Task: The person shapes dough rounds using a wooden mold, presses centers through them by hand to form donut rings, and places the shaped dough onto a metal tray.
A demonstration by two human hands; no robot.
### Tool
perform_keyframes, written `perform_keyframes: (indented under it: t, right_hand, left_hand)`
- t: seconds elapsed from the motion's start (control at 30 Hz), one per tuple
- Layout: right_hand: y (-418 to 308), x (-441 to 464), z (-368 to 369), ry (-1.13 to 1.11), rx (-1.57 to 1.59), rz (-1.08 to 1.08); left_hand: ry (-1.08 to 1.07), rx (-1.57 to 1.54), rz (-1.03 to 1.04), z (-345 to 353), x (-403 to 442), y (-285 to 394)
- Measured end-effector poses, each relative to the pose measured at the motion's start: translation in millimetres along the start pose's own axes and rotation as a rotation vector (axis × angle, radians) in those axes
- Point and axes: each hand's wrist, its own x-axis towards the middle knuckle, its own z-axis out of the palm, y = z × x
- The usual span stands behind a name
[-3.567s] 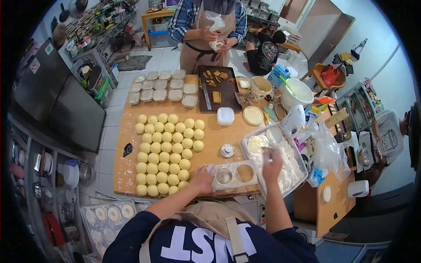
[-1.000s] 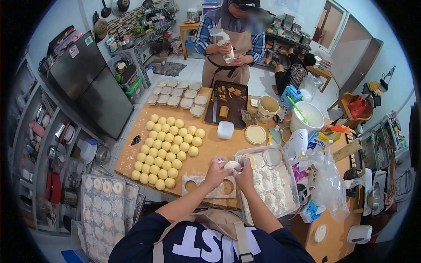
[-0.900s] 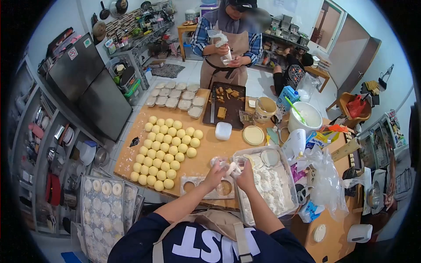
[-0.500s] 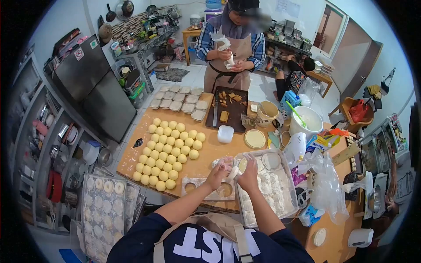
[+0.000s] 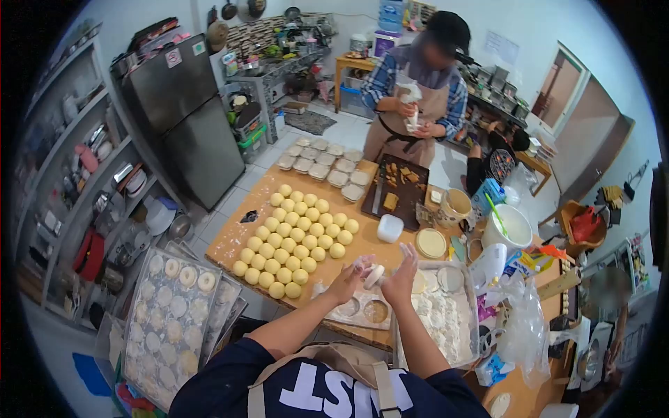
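A floury white dough disc (image 5: 374, 276) is between my two hands, tilted on edge, close to my right palm. My left hand (image 5: 348, 281) is on its left side, with floury fingers apart. My right hand (image 5: 400, 275) has its fingers stretched upward; whether it bears the disc is hard to see. Below them lies a pale mould board (image 5: 362, 317) with round hollows. Right of it stands a clear tub (image 5: 475, 327) of white flour with pale round discs at its far end. Several rows of yellow dough balls (image 5: 293, 240) sit on the table to the left.
Across the table (image 5: 233, 240), a person (image 5: 418, 90) holds a white piping bag (image 5: 411, 111). Near them are covered square containers (image 5: 324, 164) and a dark tray (image 5: 390, 216) with brown pieces and a knife. Disc-filled trays (image 5: 167, 320) stand at lower left; a white bucket (image 5: 509, 226) stands right.
My view has turned, shifting the scene mostly right. The disc now lies nearer my right palm, and my right fingers point higher. The person opposite still holds the piping bag.
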Motion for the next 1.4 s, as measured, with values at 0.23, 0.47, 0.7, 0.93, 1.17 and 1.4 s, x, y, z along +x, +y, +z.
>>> perform_keyframes:
  t: [0.23,0.47,0.7,0.93,1.17,1.4]
  right_hand:
    - [-99.3,3.2,51.4,-0.148,0.031,-0.201]
    - [-197.6,-14.0,138.7,-0.324,0.045,-0.304]
    - [-273.7,-39.1,245.7,-0.371,0.261,-0.379]
    - [-357.3,-91.7,297.1,-0.607,0.605,-0.515]
    - [-389.3,-102.2,375.2,-1.396,0.886,0.142]
    - [-398.0,-128.4,415.1,-1.629,1.125,0.423]
  left_hand:
    - [0.147,-0.115,0.050,-88.9,-46.4,27.1]
    - [0.444,-0.172,0.223,-187.6,-125.6,53.2]
    - [0.490,-0.093,0.132,-284.0,-220.3,34.5]
    - [0.635,-0.207,0.049,-335.5,-298.5,43.2]
    - [1.028,-0.662,0.092,-359.2,-335.6,21.3]
    - [1.532,-1.032,0.105,-375.2,-334.5,-1.9]
